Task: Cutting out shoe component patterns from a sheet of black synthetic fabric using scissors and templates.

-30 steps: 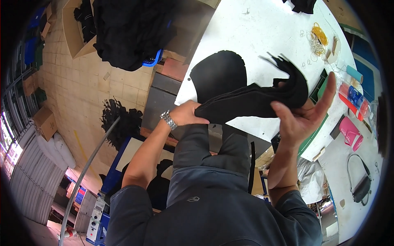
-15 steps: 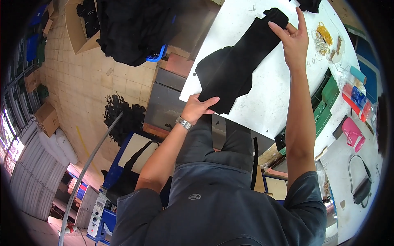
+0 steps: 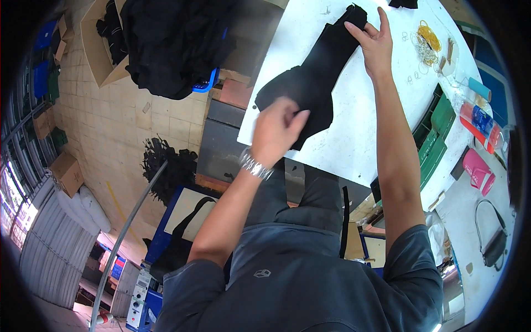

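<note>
A long black fabric piece (image 3: 315, 77) lies slantwise on the white tabletop, narrow at its far end and wider towards me. My right hand (image 3: 378, 50) is at the far end, thumb on top of the cloth near its edge and the index finger stretched away. It appears to pinch the edge there. Over the wide near part is my left hand (image 3: 278, 128), wearing a metal watch, with its fingers curled and its thumb pointing right. Motion smears those fingers, so whether they grip cloth is unclear.
More black cloth (image 3: 404, 3) lies at the table's far edge. Rubber bands (image 3: 428, 39), a bottle (image 3: 480, 122), a pink cup (image 3: 479, 170) and a green crate (image 3: 437, 135) are on the right. At left are a heap of black fabric (image 3: 171, 44) and a cardboard box (image 3: 97, 33).
My left hand has left the near edge of the fabric and moved up and right over it. The far end, bunched before, now lies flatter. My right hand has shifted slightly left.
</note>
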Demonstrator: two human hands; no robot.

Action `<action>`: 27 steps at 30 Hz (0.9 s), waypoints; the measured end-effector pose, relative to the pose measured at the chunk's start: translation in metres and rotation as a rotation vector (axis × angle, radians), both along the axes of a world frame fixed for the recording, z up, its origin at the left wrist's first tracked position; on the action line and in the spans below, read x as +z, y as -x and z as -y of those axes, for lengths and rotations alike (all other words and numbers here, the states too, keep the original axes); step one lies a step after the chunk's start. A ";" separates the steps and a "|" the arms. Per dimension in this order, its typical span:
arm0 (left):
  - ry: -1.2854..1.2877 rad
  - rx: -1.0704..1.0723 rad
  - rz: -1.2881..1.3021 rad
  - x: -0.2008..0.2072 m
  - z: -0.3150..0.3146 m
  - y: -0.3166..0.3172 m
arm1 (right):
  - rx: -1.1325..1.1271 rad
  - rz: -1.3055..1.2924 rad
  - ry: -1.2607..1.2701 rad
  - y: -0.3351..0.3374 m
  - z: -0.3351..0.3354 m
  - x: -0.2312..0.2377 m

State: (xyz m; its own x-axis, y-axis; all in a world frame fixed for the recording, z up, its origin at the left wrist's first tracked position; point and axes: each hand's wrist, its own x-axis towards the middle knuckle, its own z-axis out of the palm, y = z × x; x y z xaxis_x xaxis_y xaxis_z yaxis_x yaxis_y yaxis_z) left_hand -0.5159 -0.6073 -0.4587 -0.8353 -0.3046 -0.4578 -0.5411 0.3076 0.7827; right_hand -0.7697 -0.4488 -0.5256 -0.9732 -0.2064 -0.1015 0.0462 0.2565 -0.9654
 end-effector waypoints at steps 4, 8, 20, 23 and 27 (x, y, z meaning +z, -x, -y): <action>-0.389 -0.016 -0.006 -0.060 -0.007 0.044 | 0.036 0.033 0.192 -0.005 0.013 0.019; -0.958 0.072 0.332 -0.062 0.033 0.065 | 0.002 0.009 0.203 -0.049 0.013 0.082; -1.281 0.096 0.507 -0.068 0.057 0.096 | 0.468 -0.507 -0.190 -0.275 -0.007 0.033; -1.161 0.066 0.450 -0.067 0.051 0.094 | 0.557 -0.476 -0.175 -0.288 -0.009 0.027; -1.118 0.148 0.326 -0.066 0.046 0.086 | 0.632 -0.454 -0.216 -0.317 -0.009 0.033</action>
